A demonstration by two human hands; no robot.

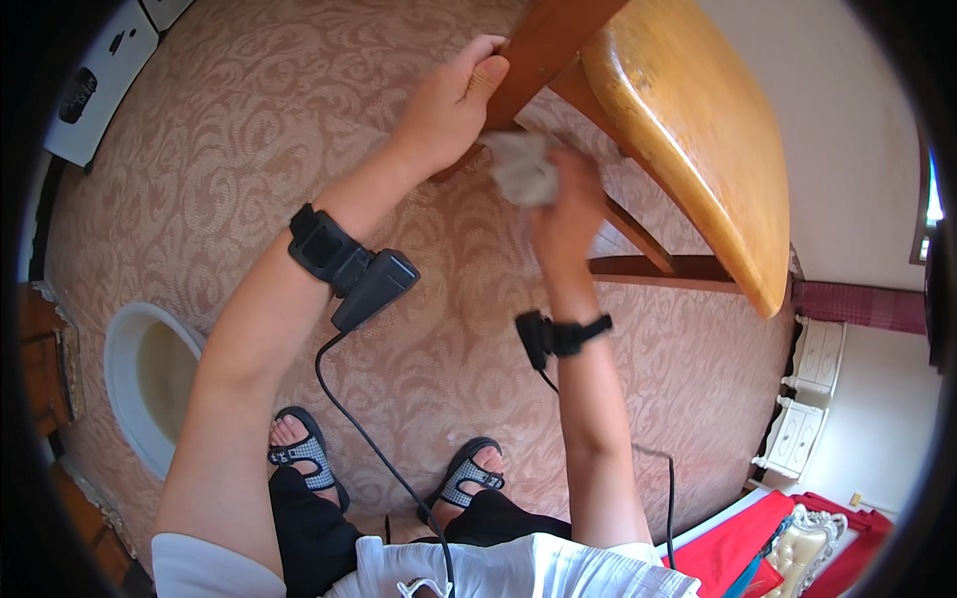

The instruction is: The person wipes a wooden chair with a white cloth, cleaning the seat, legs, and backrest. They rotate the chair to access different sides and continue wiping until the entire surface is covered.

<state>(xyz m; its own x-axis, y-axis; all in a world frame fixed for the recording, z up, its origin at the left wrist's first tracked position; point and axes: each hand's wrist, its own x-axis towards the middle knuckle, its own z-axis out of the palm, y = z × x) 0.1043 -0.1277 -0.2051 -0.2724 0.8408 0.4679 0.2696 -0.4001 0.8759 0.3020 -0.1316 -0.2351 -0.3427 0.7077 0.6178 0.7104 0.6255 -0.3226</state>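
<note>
My left hand (456, 101) grips the edge of a reddish-brown wooden chair's upright (549, 52), near the top centre. Just below and to the right, my right hand (572, 194) holds a pale cloth (523, 168) close to the lower part of that wood; the hand is blurred. The chair's glossy yellow-brown wooden seat (695, 142) lies to the right of both hands, with darker legs and a stretcher (639, 235) under it. Both wrists carry black strapped devices with cables.
A white bucket (116, 374) of cloudy liquid stands on the patterned floor at the left. My sandalled feet are below my hands. A white cabinet (97, 90) is at the upper left, white bedside cabinets (815, 355) at the right, and red cloth (729, 542) at the lower right.
</note>
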